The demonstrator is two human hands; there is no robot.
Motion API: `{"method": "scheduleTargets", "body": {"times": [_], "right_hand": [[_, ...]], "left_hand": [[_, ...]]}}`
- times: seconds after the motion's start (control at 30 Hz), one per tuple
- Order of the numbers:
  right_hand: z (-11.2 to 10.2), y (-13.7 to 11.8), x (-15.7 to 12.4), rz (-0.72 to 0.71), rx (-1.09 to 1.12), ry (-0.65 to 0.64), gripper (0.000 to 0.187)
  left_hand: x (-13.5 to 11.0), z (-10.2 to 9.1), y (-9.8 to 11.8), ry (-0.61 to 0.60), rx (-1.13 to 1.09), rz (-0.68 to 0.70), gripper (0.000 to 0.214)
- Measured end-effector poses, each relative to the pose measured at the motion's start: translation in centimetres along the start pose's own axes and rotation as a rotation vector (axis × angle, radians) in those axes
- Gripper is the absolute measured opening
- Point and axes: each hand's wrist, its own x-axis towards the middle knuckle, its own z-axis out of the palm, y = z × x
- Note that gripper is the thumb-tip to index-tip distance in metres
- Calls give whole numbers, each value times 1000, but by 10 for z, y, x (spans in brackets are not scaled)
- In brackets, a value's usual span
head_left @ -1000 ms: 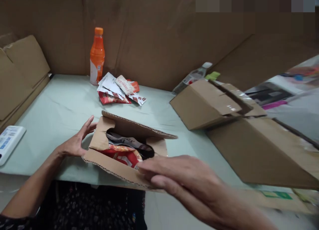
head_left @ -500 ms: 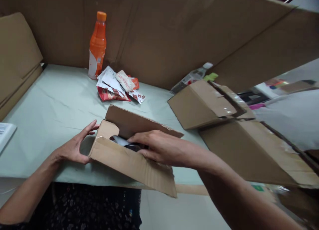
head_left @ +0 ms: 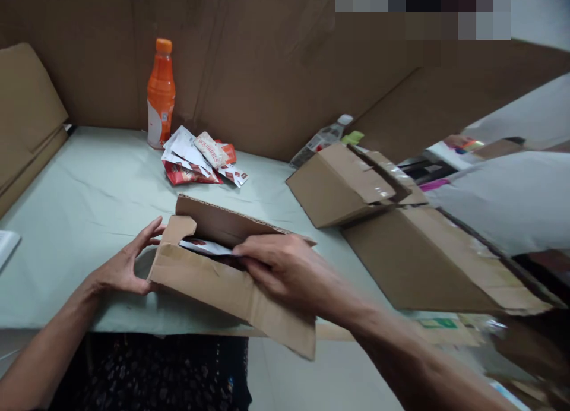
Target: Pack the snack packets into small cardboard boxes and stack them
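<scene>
Cardboard walls stood round a pale green table (head_left: 89,185), and near its front edge sat a small cardboard box (head_left: 209,277), tipped toward the person with its flaps up. The left hand (head_left: 122,265) braced the box's left end, fingers loosely spread against the side flap and gripping nothing. The right hand (head_left: 289,271) reached across the opening with its fingers pressed together, their tips at a white packet (head_left: 202,246) lying inside. Whether they pinched it or only pressed on it could not be told, since the front flap hid their underside.

As for how far the work on the box had got, it looked part-way: at least one packet was in (what lay beneath it could not be seen), while the flaps stood open, none folded down or sealed. More loose packets (head_left: 200,158) lay in a heap farther back, just beside an orange bottle (head_left: 160,96) and well apart from the box. A larger open carton (head_left: 347,185) rested to the right.
</scene>
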Motion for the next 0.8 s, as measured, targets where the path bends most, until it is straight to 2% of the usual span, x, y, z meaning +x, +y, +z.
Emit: {"method": "scheduleTargets", "body": {"times": [0.1, 0.2, 0.3, 0.37, 0.4, 0.47, 0.57, 0.63, 0.73, 0.8], "right_hand": [[-27, -4, -10, 37, 84, 229, 20], [-52, -3, -14, 238, 175, 432, 10], [-68, 10, -10, 420, 246, 757, 11], [-74, 25, 2, 445, 246, 909, 12], [-76, 34, 11, 434, 221, 924, 11], [-78, 54, 36, 416, 136, 869, 8], [-76, 85, 90, 411, 36, 785, 14], [-72, 101, 128, 419, -6, 792, 19], [-61, 114, 171, 407, -39, 771, 15], [-52, 111, 178, 318, 36, 711, 8]], "left_hand": [[0, 1, 0, 24, -54, 37, 127], [-2, -6, 1, 35, -61, 57, 125], [-7, -18, 2, 96, -40, 81, 115], [-13, -23, 1, 151, -28, 79, 110], [-15, -25, 0, 173, -24, 67, 110], [-19, -27, -2, 202, -12, 22, 110], [-22, -27, -7, 213, -9, -26, 112], [-22, -27, -9, 197, -24, -11, 115], [-21, -28, -9, 171, -49, 22, 115], [-20, -27, -8, 162, -62, 31, 115]]}}
